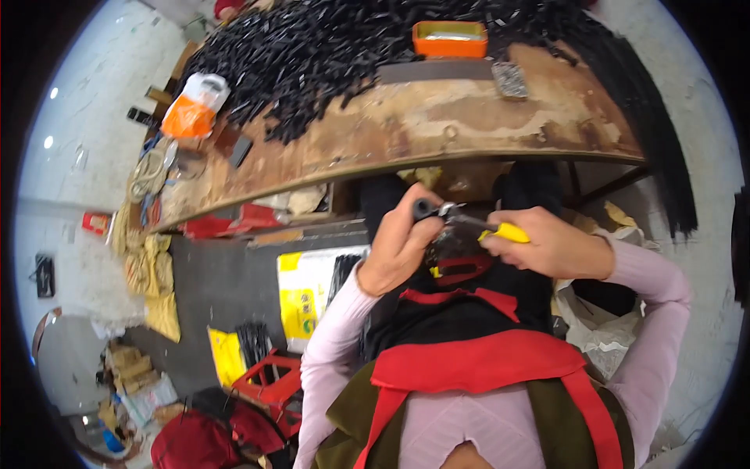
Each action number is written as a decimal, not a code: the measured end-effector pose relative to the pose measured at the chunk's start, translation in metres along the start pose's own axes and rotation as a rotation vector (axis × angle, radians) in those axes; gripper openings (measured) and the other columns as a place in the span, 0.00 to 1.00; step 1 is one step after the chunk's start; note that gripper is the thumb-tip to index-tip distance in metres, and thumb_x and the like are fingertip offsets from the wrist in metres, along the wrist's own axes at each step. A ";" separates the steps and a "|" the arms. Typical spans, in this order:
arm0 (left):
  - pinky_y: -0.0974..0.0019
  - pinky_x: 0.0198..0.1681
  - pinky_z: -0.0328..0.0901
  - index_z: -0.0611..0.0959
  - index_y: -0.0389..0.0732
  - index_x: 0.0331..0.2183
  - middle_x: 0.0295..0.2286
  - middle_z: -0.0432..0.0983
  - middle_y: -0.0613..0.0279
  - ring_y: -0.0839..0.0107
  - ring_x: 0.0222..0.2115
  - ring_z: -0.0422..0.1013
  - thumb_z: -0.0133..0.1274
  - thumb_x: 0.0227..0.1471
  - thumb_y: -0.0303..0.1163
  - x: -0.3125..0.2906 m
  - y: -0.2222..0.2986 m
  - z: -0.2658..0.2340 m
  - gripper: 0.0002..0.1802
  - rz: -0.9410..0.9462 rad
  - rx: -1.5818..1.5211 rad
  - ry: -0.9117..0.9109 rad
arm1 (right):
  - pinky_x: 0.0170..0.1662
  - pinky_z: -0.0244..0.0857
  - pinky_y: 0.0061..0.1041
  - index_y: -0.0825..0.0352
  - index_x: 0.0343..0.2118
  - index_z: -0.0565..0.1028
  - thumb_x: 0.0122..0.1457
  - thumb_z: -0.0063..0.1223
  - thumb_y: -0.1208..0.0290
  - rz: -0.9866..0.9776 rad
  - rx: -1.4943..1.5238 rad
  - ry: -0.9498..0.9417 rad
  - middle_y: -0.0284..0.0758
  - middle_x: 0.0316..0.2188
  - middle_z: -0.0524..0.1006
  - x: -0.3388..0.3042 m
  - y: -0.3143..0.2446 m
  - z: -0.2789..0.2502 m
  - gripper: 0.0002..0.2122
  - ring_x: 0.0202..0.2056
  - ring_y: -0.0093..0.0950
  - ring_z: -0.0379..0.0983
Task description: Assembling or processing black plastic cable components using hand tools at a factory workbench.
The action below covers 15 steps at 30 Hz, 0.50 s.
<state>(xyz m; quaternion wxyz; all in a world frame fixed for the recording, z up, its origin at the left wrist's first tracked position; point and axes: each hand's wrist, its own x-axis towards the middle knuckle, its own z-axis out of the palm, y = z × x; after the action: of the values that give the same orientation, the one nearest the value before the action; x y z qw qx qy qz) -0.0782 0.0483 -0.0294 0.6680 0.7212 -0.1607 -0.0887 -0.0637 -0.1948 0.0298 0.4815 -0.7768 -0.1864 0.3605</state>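
Observation:
Above my lap, my left hand (394,246) is closed around a black tube-like part (424,209), its round hollow end showing by the thumb. A small shiny metal piece, perhaps a clamp (447,209), sits at the side of this part. My right hand (543,242) grips the yellow handle of a screwdriver (512,232). Its thin metal shaft points left and meets the metal piece, or comes very close to it. Fingers hide part of both things. A red apron (476,363) covers my front.
A large heap of black parts (312,55) covers the far side of the wooden table (375,144). On it are an orange box (451,39), a small tray of bits (509,80) and an orange-white bag (194,105). Long black strips (664,141) hang at right; a red stool (269,383) stands lower left.

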 end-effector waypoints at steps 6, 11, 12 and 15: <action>0.72 0.24 0.54 0.69 0.33 0.52 0.20 0.61 0.69 0.78 0.20 0.57 0.39 0.63 0.54 0.021 0.011 -0.043 0.32 0.171 -0.293 0.281 | 0.35 0.69 0.33 0.69 0.37 0.74 0.46 0.59 0.79 -0.614 -0.585 0.565 0.42 0.31 0.76 0.056 0.047 -0.073 0.13 0.31 0.42 0.74; 0.73 0.28 0.55 0.69 0.32 0.54 0.23 0.64 0.67 0.79 0.24 0.59 0.38 0.62 0.59 0.015 0.025 -0.023 0.37 0.259 -0.085 0.144 | 0.40 0.67 0.36 0.67 0.38 0.76 0.51 0.51 0.77 -0.223 -0.909 0.823 0.43 0.33 0.77 0.111 0.085 -0.169 0.11 0.37 0.44 0.74; 0.74 0.28 0.54 0.70 0.32 0.53 0.24 0.64 0.66 0.79 0.24 0.58 0.37 0.63 0.57 0.016 0.024 -0.019 0.35 0.227 -0.046 0.111 | 0.40 0.67 0.36 0.67 0.38 0.76 0.51 0.51 0.77 -0.222 -0.915 0.824 0.43 0.33 0.77 0.119 0.090 -0.176 0.11 0.37 0.44 0.74; 0.75 0.28 0.54 0.71 0.32 0.52 0.23 0.63 0.67 0.80 0.23 0.58 0.37 0.65 0.51 0.024 0.015 -0.009 0.31 0.157 -0.071 0.099 | 0.37 0.68 0.42 0.66 0.38 0.76 0.51 0.48 0.74 -0.208 -1.104 0.791 0.43 0.31 0.78 0.132 0.094 -0.186 0.11 0.34 0.44 0.76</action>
<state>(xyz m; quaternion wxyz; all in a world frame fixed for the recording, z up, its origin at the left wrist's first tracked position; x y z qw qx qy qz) -0.0538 0.0477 -0.0118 0.7050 0.6858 -0.1803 -0.0062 0.1572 -0.2687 -0.0522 0.0791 -0.9597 -0.2267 -0.1459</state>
